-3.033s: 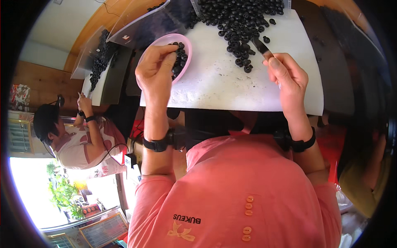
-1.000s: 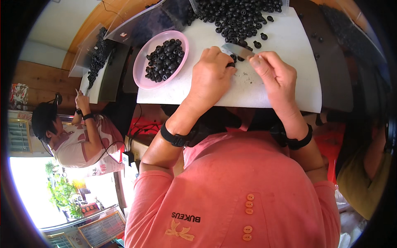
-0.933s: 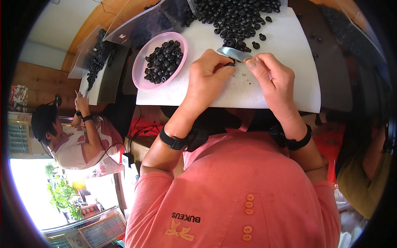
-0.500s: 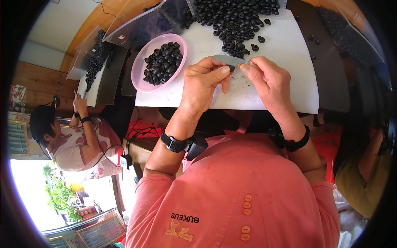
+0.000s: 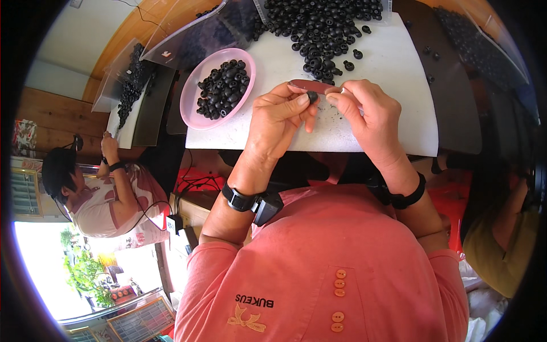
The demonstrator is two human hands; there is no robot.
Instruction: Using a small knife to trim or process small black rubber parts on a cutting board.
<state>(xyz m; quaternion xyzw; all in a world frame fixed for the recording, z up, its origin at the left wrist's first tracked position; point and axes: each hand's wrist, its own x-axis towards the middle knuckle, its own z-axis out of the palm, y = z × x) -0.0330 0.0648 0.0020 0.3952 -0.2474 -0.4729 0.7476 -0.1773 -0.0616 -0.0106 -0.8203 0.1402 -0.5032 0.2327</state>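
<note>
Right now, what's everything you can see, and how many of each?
shallow plastic bowl: one, pink, left
flat sheet: one, white, under bowl
small round pieces: many, black, heaped top centre, also in bowl
clear plastic bins: several, colourless, toward top
person: one, pale top, left
sleeve: one, olive, right edge
plants: some, green, lower left
knife: one, reddish blade, above centre
shirt: one, coral, bottom centre
wristbands: two, black, own wrists
left grip: one, centre, pinching piece
right grip: one, centre-right, holding knife

My right hand [image 5: 370, 108] hides most of the handle of the knife [image 5: 309, 86], my left hand [image 5: 278, 118] covers part of the black piece [image 5: 312, 97], the heap [image 5: 326, 31] runs off the top edge, and what the co-worker's hands [image 5: 109, 148] hold is too small to tell
</note>
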